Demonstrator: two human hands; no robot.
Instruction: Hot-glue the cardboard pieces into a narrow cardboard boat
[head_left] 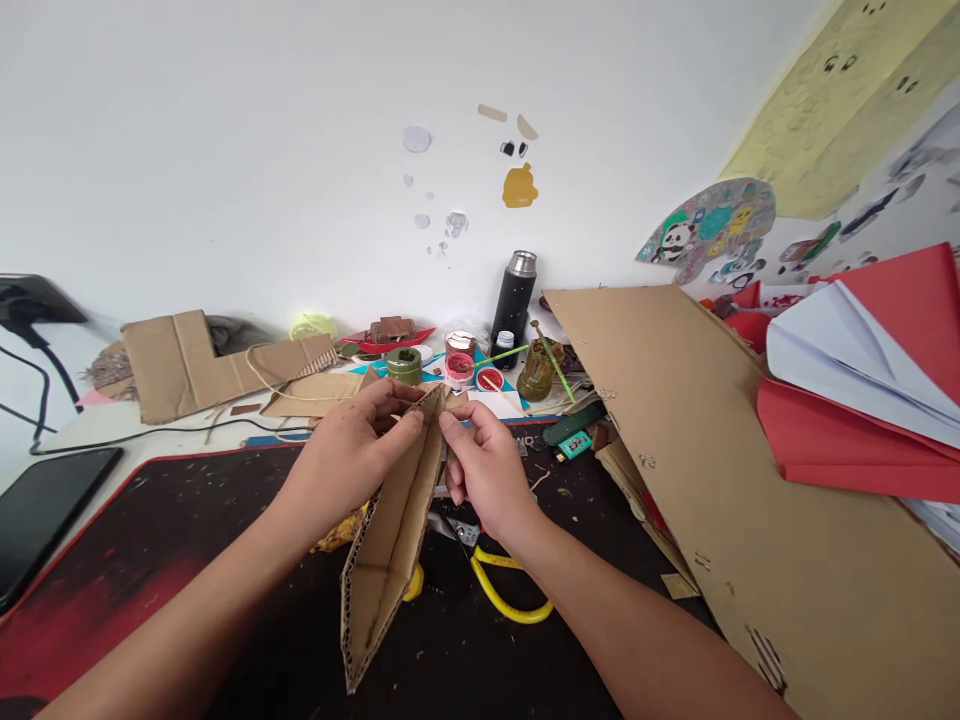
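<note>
Both my hands hold a folded strip of corrugated cardboard (390, 545) above the desk, its long end pointing down toward me. My left hand (351, 455) pinches the strip's upper end from the left. From the right, my right hand (487, 470) pinches the same upper end, fingers closed on the edge. Under the strip lie yellow-handled scissors (510, 590) on the black and red desk mat (150, 560).
A large cardboard sheet (750, 480) leans at the right, with red and white paper (862, 400) behind it. At the back stand a black flask (514, 300), paint jars (459, 368), a green jar (403, 365) and cardboard offcuts (187, 365). A dark tablet (45, 510) lies at left.
</note>
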